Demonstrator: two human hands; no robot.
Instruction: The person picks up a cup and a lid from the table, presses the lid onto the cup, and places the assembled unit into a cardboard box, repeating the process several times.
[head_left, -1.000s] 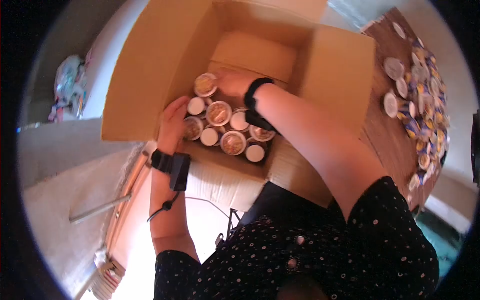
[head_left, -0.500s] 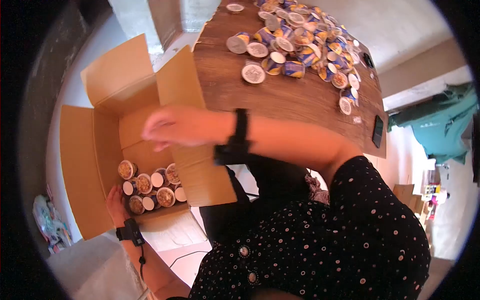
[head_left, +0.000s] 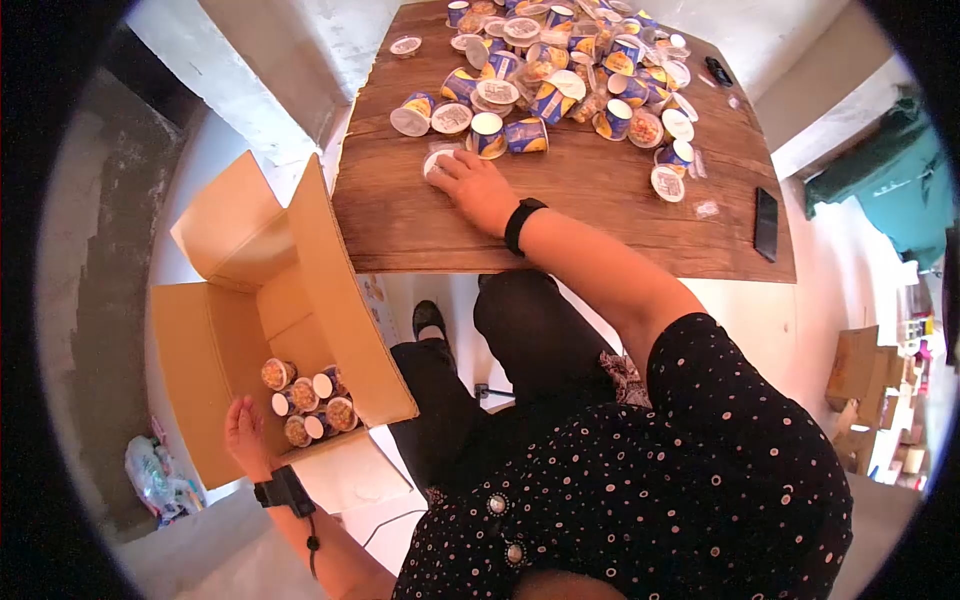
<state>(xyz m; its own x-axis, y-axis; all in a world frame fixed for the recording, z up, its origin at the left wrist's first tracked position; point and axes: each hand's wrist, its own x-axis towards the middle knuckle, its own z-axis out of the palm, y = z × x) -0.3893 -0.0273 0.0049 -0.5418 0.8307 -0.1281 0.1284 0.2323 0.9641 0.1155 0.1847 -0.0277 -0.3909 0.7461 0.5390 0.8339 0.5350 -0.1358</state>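
Observation:
My right hand [head_left: 478,192] reaches onto the wooden table and its fingers close over a snack cup [head_left: 436,163] with a white printed lid, lying at the near left of a heap of cups. Much of that cup is hidden under the fingers. My left hand [head_left: 245,432] is at the near left side of an open cardboard box [head_left: 335,290], beside the cups inside; its fingers are loosely bent and nothing shows in them. Inside the box, several snack cups [head_left: 305,393] stand packed together, some showing clear tops over crunchy contents, others white ends.
A large heap of blue-and-yellow cups [head_left: 555,100] covers the far part of the table [head_left: 600,230]. A phone [head_left: 766,224] lies near its right edge. The box's raised flap [head_left: 345,310] stands between box and table. A plastic bag [head_left: 160,478] sits on the floor at left.
My right hand has swung from above the box to the table and onto a cup. My left hand has lifted slightly from the packed cups. The view has shifted.

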